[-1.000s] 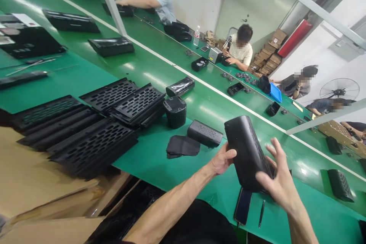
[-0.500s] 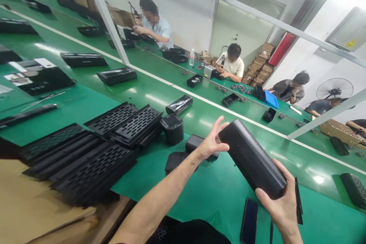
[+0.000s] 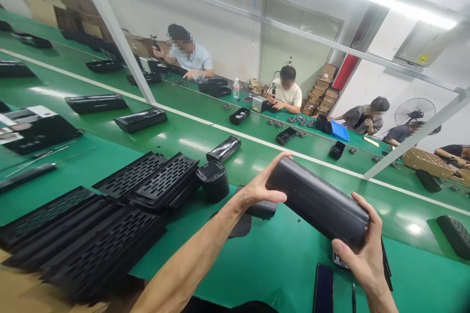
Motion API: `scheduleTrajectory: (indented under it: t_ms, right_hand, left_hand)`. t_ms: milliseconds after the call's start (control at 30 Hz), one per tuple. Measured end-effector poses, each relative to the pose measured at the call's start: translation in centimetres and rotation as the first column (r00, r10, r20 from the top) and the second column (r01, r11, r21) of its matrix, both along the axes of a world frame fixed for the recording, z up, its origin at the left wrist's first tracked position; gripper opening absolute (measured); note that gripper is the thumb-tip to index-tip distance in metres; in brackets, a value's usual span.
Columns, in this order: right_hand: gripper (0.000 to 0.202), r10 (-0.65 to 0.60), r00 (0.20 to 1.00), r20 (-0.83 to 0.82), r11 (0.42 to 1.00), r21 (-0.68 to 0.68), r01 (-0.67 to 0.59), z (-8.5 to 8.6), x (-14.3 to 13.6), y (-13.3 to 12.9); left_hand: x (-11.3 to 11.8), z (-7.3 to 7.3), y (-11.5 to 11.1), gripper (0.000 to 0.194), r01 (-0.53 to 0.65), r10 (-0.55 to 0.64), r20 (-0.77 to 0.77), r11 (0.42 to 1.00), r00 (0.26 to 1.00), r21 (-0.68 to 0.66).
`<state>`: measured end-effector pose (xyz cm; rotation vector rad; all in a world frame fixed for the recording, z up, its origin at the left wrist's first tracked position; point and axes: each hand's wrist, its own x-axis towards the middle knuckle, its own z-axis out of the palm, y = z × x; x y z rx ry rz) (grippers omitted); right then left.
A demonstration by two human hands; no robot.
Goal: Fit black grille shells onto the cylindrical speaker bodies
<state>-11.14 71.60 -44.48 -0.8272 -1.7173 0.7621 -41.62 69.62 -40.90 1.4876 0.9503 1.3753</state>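
Between my two hands is a black speaker housing [image 3: 319,200], long with rounded edges, held tilted above the green bench. My left hand [image 3: 266,183] grips its left end, thumb on the near face and fingers behind. At its right end my right hand [image 3: 363,244] is wrapped round it, thumb underneath. Below the housing, partly hidden by my right hand, a small light slotted part [image 3: 340,259] shows. A phone [image 3: 323,287] lies beneath, with a thin dark tool [image 3: 353,298] beside it. Behind my left wrist sit dark blocks [image 3: 264,209], partly covered.
Stacked black perforated grilles [image 3: 106,244] spread over the left bench, near an upright black housing [image 3: 213,181]. More housings [image 3: 141,118] stand along the green conveyor [image 3: 183,127]. Slanted metal posts [image 3: 117,34] rise beyond it. Several co-workers [image 3: 288,90] sit at the far side.
My left hand has closed onto the left end of the housing, where its fingers were spread before. The housing has turned flatter, and the view has shifted slightly.
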Motion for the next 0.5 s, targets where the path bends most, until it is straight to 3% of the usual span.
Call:
scheduleTrajectory:
  t_ms: [200,367,500]
  right_hand:
    - [0.077,0.076,0.997,0.011,0.997,0.026,-0.077,0.5,0.3,1.3]
    - [0.076,0.053,0.998,0.020,0.996,0.065,-0.054,1.3,0.6,1.6]
    - [0.080,0.087,0.995,0.056,0.996,-0.038,-0.085,2.1,1.9,1.8]
  left_hand:
    - [0.4,0.2,-0.4,0.108,-0.066,0.065,-0.033,0.998,0.997,-0.013]
    - [1.4,-0.9,-0.2,0.100,-0.125,0.123,0.087,0.992,0.989,0.027]
    - [2.7,-2.1,0.1,0.099,-0.153,0.147,0.264,0.988,0.953,0.002]
